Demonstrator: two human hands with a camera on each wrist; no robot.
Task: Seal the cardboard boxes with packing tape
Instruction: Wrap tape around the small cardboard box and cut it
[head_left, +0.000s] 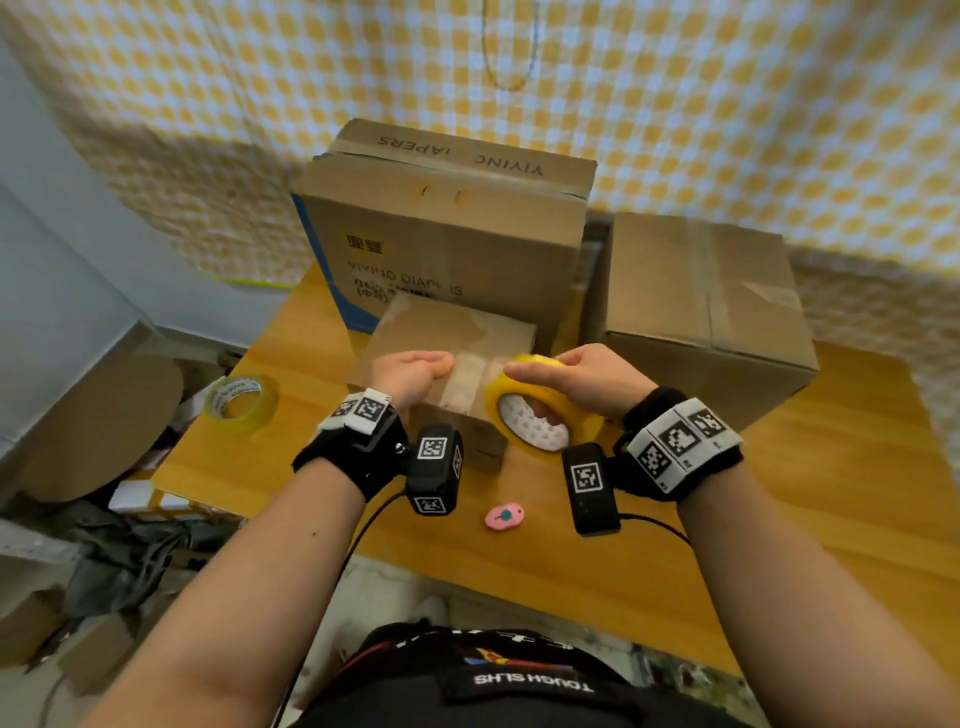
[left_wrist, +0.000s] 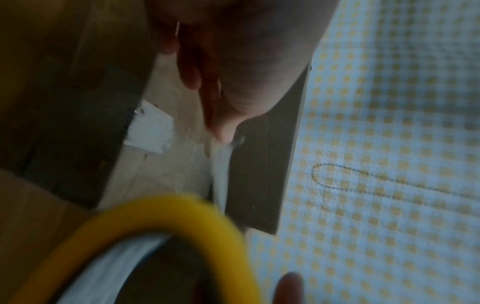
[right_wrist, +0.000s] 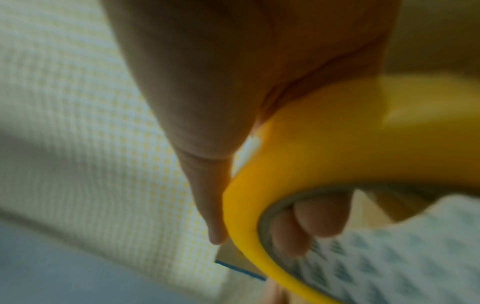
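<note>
A small cardboard box (head_left: 431, 322) stands in the middle of the wooden table (head_left: 779, 519). A clear tape strip (head_left: 467, 382) runs over its top. My left hand (head_left: 413, 371) lies on the box top with straight fingers pressing the strip (left_wrist: 221, 164) down; the left wrist view shows the left hand (left_wrist: 233, 82) with a fingertip on the tape. My right hand (head_left: 587, 374) grips the yellow tape roll (head_left: 519, 384) at the box's right front corner, thumb on the rim. In the right wrist view its fingers (right_wrist: 319, 218) curl inside the roll (right_wrist: 337, 144).
A tall printed box (head_left: 447, 223) stands behind the small one, and a plain box (head_left: 701, 312) sits at the right. A second, clear tape roll (head_left: 241, 402) lies at the table's left edge. A pink cutter (head_left: 504, 517) lies near the front edge. Cardboard clutter fills the floor at left.
</note>
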